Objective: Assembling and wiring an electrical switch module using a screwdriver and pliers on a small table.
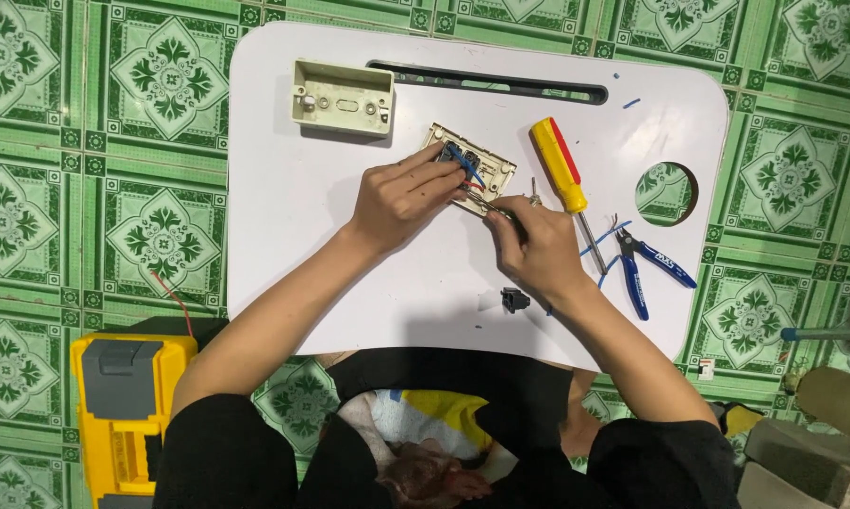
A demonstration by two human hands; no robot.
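lying face down near the middle of the white desk (283, 188), the beige switch plate (486, 162) shows blue wires. left hand (401, 196) pinches it; right hand (530, 243) grips a thin metal tool. yellow screwdriver (557, 162) and blue pliers (643, 269) sit toward the right edge, beige box (342, 97) near the far left corner.

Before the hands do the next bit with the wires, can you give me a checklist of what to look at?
1. Left hand steadies the switch plate: ok.
2. Right hand has its thin metal tool at the plate: ok.
3. Blue wire seated in its terminal: cannot tell.
4. Yellow screwdriver close by: ok.
5. Blue pliers close by: ok.
6. Wall box clear of the hands: ok.
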